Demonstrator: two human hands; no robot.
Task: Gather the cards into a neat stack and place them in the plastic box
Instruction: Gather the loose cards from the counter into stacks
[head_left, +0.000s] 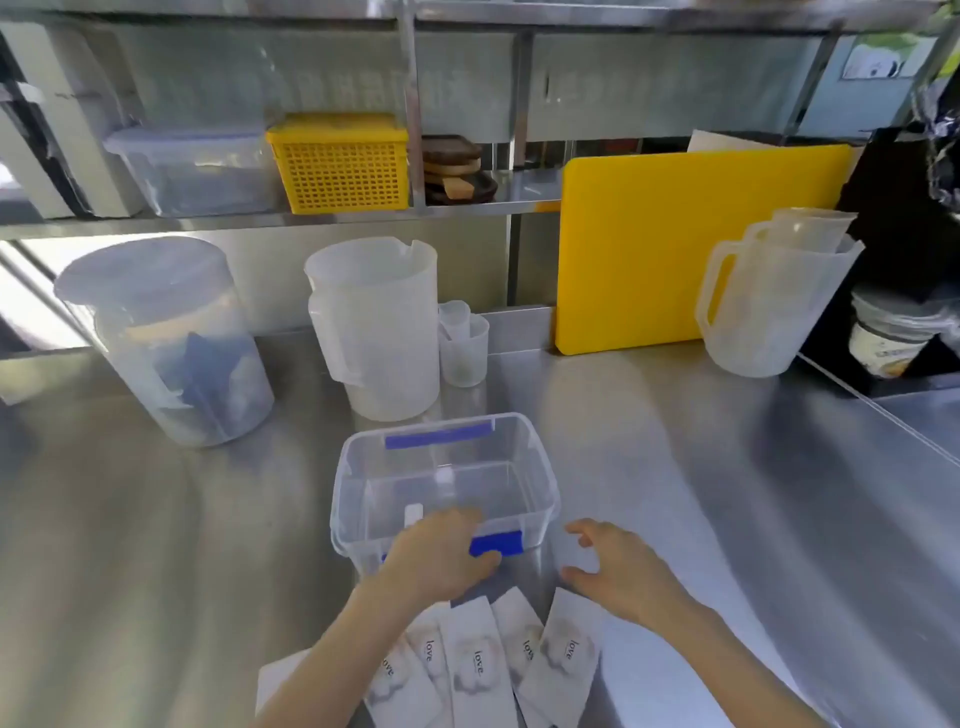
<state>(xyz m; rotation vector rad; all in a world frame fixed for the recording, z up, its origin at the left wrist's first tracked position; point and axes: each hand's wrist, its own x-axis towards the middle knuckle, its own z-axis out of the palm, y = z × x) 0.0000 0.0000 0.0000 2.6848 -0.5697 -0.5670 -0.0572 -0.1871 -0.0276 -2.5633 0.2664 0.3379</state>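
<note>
Plastic box (540, 467) is sitting open and empty mid-counter on the steel counter (727, 493), blue latches on the near and far rims. Left hand (441, 558) is resting on the box's near rim, fingers curled together over the edge beside the near blue latch, thumb touching the latch; not pinching any card. Right hand (618, 569) is hovering just right of the box's near corner, fingers spread and loosely curved, holding nothing, apart from the box wall. Cards (478, 665) are lying fanned out on the counter just in front of the box, under both forearms, overlapping each other, "love" print facing up; not stacked, none in the box. Behind the box: a clear measuring jug (379, 327) with small cups (463, 345) beside it, a lidded pitcher (161, 338) to the left, a yellow cutting board (675, 244) leaning upright against the back wall, nested jugs (769, 296) at its right. Yellow basket (340, 163) is sitting on the shelf above.
</note>
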